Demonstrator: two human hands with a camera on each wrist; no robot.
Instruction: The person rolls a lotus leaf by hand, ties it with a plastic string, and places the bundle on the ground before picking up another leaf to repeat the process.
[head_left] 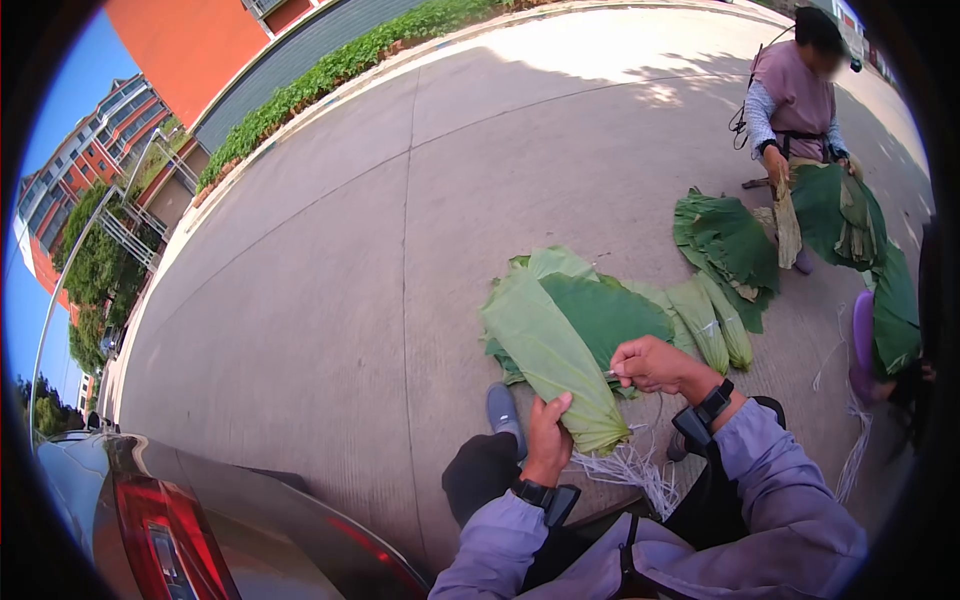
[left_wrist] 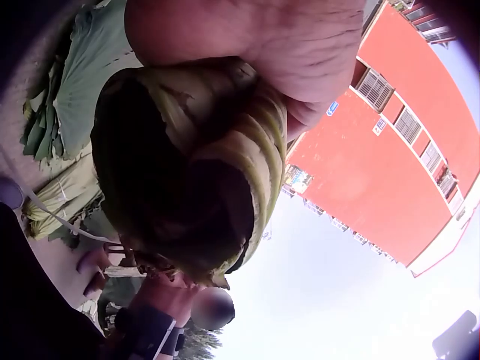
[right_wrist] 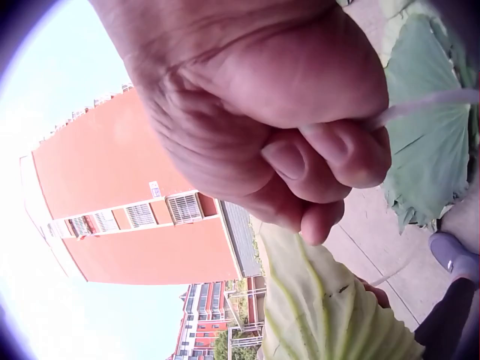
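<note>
A folded bundle of large green lotus leaves [head_left: 555, 365] slants in front of me, its gathered, pleated end toward my lap. My left hand [head_left: 548, 440] grips it near that narrow end. In the left wrist view, the rolled leaf edges [left_wrist: 262, 157] curl around a dark hollow below the palm. My right hand [head_left: 655, 366] is beside the bundle's right edge, fingers curled round a white string. That string [right_wrist: 431, 101] stretches out from the fist in the right wrist view. A bunch of loose white strings [head_left: 640, 478] hangs beneath the bundle's end.
Flat leaves [head_left: 610, 315] lie beyond the bundle, with tied leaf bundles [head_left: 712, 325] to their right. Another person [head_left: 800, 110] handles leaves at the upper right, near a leaf pile [head_left: 725, 240]. A car's rear [head_left: 240, 520] stands close on my left. Concrete pavement [head_left: 330, 300] spreads ahead.
</note>
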